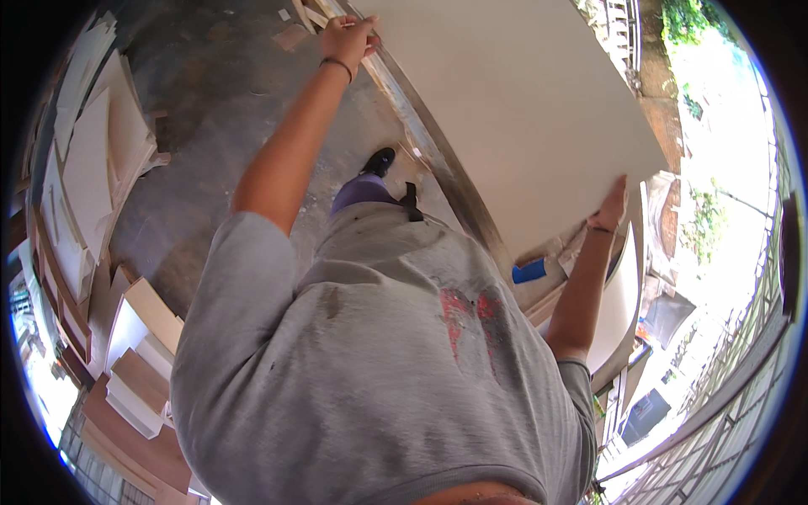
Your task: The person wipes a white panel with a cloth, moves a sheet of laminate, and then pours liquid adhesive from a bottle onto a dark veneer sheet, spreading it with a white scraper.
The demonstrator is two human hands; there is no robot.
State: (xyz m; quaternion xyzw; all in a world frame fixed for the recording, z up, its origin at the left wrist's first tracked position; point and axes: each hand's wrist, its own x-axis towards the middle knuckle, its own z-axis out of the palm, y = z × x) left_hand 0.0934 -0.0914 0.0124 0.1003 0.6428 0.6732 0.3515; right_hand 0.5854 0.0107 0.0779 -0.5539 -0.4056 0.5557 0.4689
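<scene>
A large flat beige board point(522, 101) lies at the upper right, its long left edge running along a metal-edged bench point(429, 156). My left hand point(348, 40), reached far forward, is beside that left edge with its fingers curled in. Whatever those fingers pinch is too small to make out. At the board's near right corner, my right hand point(613, 206) rests against the edge with fingers stretched out and together. A dark band circles each wrist.
Pale board offcuts point(97, 160) lean in stacks on the left. Nearer sit more cut panels point(147, 379). A blue object point(529, 270) lies below the board by my right forearm. Grey concrete floor point(198, 109) spreads left of the bench. Metal bars curve along the far right.
</scene>
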